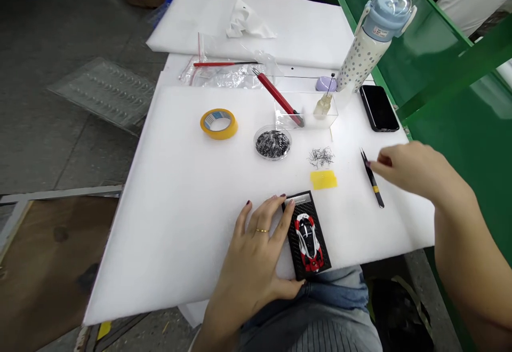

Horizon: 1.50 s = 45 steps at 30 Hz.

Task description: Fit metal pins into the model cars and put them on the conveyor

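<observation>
My spread left hand (256,253) touches the black base (295,250) under a model car (308,237), near centre. Probably light, stiff, scratchable; best held by base edges. My right hand (412,172) curls at right by tweezers (372,180), grip unclear.

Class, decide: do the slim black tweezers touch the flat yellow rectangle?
Apart: the head view shows white surface between the tweezers and the yellow rectangle.
</observation>
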Tool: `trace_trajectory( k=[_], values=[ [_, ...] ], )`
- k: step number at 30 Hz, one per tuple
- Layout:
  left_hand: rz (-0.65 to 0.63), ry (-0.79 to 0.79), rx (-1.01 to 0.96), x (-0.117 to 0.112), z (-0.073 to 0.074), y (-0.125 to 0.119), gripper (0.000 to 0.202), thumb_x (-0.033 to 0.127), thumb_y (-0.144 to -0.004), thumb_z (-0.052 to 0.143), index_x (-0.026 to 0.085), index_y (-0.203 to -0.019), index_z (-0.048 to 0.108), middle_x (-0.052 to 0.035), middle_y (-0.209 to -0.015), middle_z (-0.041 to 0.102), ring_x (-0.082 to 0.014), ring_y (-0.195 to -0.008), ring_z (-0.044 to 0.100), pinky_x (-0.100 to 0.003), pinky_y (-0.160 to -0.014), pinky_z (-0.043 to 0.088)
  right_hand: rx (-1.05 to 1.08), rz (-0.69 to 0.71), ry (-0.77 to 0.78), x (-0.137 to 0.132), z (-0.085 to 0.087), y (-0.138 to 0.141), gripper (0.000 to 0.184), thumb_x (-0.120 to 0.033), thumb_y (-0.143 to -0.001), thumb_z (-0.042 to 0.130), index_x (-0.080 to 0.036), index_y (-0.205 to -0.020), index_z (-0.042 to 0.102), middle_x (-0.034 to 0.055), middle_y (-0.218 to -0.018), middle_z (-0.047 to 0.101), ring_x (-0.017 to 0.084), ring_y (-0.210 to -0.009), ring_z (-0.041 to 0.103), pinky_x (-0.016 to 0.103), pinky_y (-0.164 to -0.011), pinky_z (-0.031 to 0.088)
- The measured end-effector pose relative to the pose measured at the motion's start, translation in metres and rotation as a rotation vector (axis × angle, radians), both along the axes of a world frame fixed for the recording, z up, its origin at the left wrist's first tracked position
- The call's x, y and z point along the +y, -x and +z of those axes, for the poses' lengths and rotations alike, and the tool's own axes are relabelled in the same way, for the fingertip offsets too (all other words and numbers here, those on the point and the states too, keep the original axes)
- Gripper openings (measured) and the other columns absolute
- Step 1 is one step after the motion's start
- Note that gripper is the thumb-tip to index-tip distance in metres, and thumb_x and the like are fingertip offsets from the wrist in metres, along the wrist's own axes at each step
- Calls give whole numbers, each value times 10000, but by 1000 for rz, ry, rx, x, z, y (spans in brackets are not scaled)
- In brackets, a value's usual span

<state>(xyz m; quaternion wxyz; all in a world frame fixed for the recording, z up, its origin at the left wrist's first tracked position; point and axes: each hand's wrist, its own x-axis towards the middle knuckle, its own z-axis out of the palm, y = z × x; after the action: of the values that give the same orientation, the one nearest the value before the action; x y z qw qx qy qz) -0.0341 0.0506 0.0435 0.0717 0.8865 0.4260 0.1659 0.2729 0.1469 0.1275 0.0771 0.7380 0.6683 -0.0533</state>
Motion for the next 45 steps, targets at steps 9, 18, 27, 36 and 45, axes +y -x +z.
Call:
trace_trajectory(
  k=[9,18,27,36,45],
  values=[
    [12,-8,-7,-1,0,0,1248,674,-539,818,79,-1528,341,-236,-1435,500,-376,-1312,496,-510,-1211,186,-29,-77,-82,-67,-33,5,228,-339,-814,590,-237,-631,500,35,-630,631,181,-493,450,296,-479,247],
    [6,-14,10,-1,-1,1,1276,703,-516,824,73,-1521,353,-232,-1448,486,-374,-1330,479,-484,-1227,142,168,10,-246,-69,-9,-17,199,-398,-800,600,-256,-661,581,7,-556,633,201,-450,537,333,-511,347],
    [9,-10,37,-1,0,0,1238,742,-563,782,83,-1518,350,-237,-1447,498,-379,-1313,487,-501,-1217,162,504,-58,-648,-3,7,-6,155,-356,-767,746,-204,-734,742,3,-544,585,148,-523,519,323,-552,316],
    [5,3,34,-1,2,0,1241,702,-540,801,47,-1505,378,-242,-1437,483,-375,-1318,468,-463,-1247,76,775,16,-608,16,-34,7,235,-366,-890,694,-224,-703,681,45,-701,714,206,-597,644,370,-592,468],
    [-4,19,23,1,4,1,1214,679,-560,795,56,-1510,367,-246,-1444,487,-368,-1337,455,-447,-1261,68,1416,-238,-242,25,-57,53,331,-239,-788,828,-226,-693,511,-17,-501,642,100,-417,549,203,-390,374]
  ],
)
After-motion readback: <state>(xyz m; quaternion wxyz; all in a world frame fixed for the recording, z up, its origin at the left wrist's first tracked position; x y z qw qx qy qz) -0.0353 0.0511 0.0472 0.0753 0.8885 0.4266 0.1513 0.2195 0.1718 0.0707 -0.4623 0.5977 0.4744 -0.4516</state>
